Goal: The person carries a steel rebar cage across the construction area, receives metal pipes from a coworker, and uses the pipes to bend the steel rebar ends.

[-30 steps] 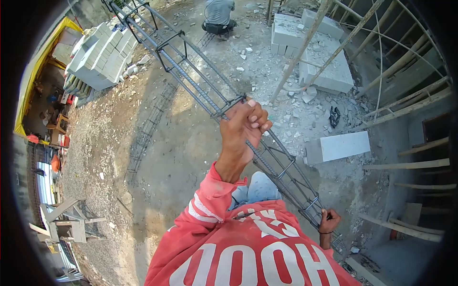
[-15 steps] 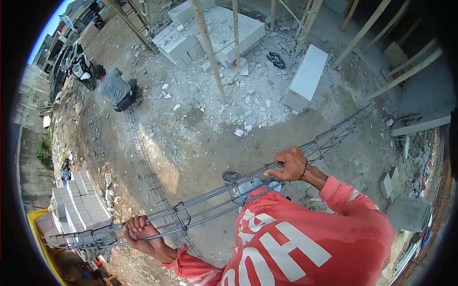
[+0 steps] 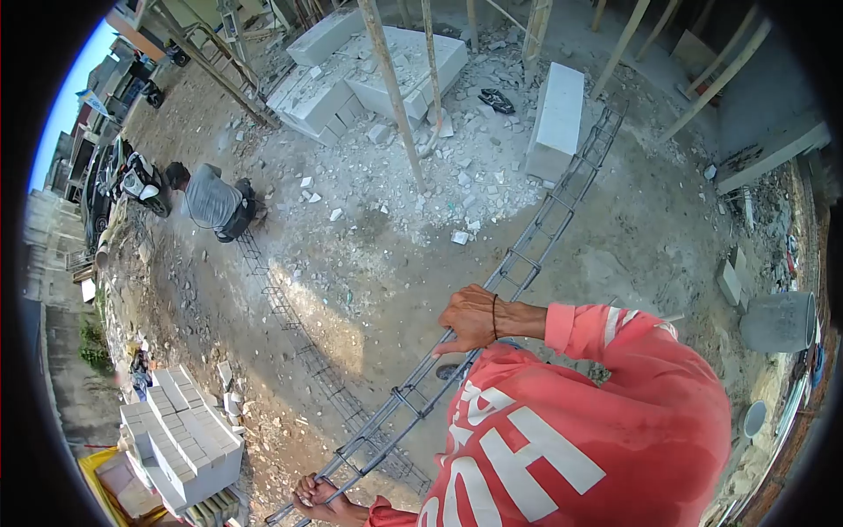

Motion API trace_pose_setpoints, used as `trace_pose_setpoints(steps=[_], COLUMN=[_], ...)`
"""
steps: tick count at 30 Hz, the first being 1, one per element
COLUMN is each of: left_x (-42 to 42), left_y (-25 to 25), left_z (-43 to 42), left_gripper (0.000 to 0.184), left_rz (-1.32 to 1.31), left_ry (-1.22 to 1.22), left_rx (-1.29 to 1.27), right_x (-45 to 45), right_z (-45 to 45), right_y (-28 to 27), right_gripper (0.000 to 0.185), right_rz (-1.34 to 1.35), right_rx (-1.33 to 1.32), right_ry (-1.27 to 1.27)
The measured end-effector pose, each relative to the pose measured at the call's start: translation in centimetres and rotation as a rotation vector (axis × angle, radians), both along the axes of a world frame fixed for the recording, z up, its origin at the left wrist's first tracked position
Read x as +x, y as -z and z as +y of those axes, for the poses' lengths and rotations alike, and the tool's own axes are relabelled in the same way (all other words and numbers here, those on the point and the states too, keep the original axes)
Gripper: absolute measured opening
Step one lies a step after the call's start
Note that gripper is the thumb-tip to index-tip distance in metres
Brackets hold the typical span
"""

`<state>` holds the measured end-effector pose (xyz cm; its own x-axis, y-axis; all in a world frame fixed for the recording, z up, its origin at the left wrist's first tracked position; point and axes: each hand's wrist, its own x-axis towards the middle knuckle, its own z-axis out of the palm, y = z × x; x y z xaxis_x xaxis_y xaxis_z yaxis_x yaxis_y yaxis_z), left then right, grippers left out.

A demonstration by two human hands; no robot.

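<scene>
Fingers of L hand grip rebar cage; R hand curls over it. 1 person crouches nr 2nd cage.

Construction site: stacked blocks, rubble, poles

Red top, white lettering, white-striped sleeve (dark wristband).

Grnd w/ rubble, white blks
</scene>
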<state>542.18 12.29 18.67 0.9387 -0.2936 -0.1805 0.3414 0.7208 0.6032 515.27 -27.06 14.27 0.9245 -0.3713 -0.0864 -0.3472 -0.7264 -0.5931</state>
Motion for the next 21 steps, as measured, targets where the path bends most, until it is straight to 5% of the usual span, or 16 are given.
trace_pose_setpoints(steps=[12,15,21], left_x=[0.7,-0.7,-4.0], left_y=[1.9,1.1,0.2], left_z=[20.1,22.5,28.7], left_gripper=[0.029,0.031,0.030], left_rz=[0.153,0.164,0.002], left_ry=[-0.510,-0.646,-0.654], left_rx=[0.116,-0.050,-0.011], right_x=[11.0,13.5,17.3], right_z=[12.3,14.6,18.2], right_y=[-0.1,0.2,1.0], right_gripper=[0.067,0.068,0.067], right_rz=[0.156,0.209,0.203], right_rx=[0.065,0.082,0.139], right_ry=[-0.332,-0.419,-0.546])
